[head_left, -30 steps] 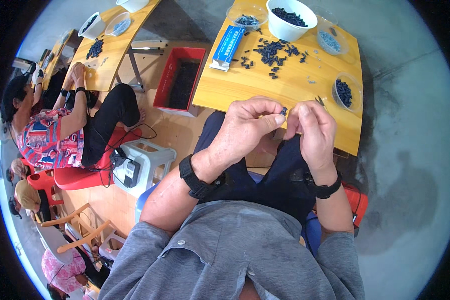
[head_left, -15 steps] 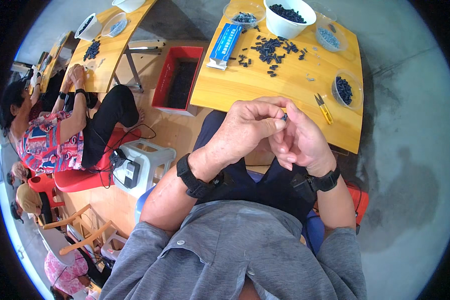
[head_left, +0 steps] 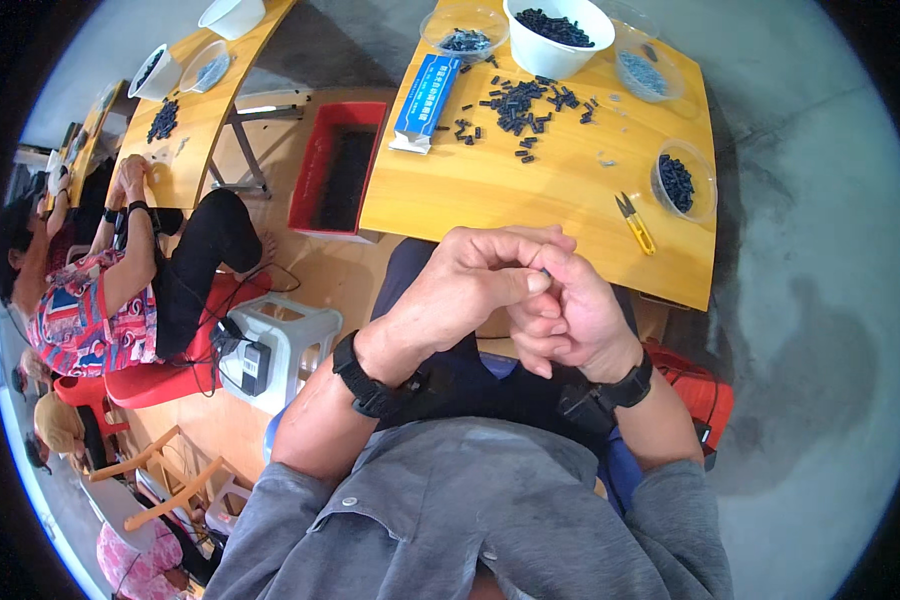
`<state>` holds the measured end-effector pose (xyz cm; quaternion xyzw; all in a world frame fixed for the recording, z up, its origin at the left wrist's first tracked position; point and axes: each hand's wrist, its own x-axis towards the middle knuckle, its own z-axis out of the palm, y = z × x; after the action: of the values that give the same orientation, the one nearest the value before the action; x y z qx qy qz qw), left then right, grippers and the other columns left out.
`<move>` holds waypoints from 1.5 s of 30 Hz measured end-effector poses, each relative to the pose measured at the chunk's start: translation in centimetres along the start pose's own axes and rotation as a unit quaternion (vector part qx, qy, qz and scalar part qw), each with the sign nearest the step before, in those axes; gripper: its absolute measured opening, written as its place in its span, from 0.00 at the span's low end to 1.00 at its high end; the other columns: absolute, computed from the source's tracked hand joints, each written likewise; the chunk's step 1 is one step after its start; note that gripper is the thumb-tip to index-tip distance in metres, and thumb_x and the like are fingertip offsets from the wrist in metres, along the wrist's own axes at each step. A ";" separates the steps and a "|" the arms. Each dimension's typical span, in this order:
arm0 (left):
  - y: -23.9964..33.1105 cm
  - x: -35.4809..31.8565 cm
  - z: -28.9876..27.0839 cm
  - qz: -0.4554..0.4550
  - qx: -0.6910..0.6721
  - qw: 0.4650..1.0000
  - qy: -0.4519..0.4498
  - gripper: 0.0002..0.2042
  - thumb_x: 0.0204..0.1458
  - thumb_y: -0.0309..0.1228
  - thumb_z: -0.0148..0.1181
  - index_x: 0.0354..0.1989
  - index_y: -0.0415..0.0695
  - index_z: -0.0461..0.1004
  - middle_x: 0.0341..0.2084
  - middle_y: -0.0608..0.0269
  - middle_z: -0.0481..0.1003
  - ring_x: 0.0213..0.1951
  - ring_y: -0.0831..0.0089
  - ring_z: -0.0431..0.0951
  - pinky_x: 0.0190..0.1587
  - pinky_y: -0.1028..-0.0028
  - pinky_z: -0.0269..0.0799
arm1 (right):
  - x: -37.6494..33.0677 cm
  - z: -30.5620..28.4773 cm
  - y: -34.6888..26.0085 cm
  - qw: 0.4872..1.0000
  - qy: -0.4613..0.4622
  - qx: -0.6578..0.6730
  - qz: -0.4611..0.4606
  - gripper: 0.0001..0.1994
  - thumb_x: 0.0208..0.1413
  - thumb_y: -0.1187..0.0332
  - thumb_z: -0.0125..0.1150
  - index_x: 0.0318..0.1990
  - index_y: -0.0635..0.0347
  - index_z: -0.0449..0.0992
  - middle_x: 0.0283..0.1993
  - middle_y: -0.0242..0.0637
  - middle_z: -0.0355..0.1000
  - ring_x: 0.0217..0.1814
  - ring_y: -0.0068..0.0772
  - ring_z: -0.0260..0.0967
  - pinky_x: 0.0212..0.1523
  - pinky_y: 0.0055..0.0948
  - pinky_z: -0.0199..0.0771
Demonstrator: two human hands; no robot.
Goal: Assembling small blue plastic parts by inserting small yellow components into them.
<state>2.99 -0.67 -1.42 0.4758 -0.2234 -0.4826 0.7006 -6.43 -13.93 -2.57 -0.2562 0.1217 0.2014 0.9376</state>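
Note:
My left hand [head_left: 475, 280] and my right hand [head_left: 582, 318] meet just off the table's front edge. Between the left thumb tip and the right fingers, a tip of a small dark piece [head_left: 544, 271] peeks out; the rest is covered by fingers. Both hands are closed around it, the right fingers curled toward the palm. Beyond them on the table lies a loose pile of small black cylindrical pieces [head_left: 518, 108]. Yellow-handled thread snips [head_left: 637, 228] rest to the right of my hands.
On the yellow wooden table [head_left: 420, 205] stand a white tub [head_left: 560, 55] of black pieces, clear bowls of small parts, and a blue box [head_left: 426, 105]. A red bin [head_left: 308, 190] sits on the floor at left. Another person [head_left: 95, 310] works at a neighbouring table.
My joined hands have dropped slightly lower and left relative to the table. The right fingers have curled in more, and less of the dark piece shows. The whole view has shifted a little.

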 end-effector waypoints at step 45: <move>-9.0 5.1 -7.4 -0.133 0.124 0.958 0.221 0.09 0.50 0.24 0.59 0.39 0.34 0.73 0.25 0.64 0.73 0.24 0.79 0.70 0.27 0.78 0.67 | 9.4 -15.3 -16.2 0.372 0.425 -0.805 -0.181 0.09 0.51 0.66 0.57 0.37 0.60 0.76 0.39 0.50 0.73 0.42 0.52 0.71 0.42 0.45 0.71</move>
<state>6.72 -2.56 -13.42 0.6792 -0.0558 -0.4224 0.5976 7.12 -31.86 -11.52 -0.9577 0.2356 -0.1057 0.1268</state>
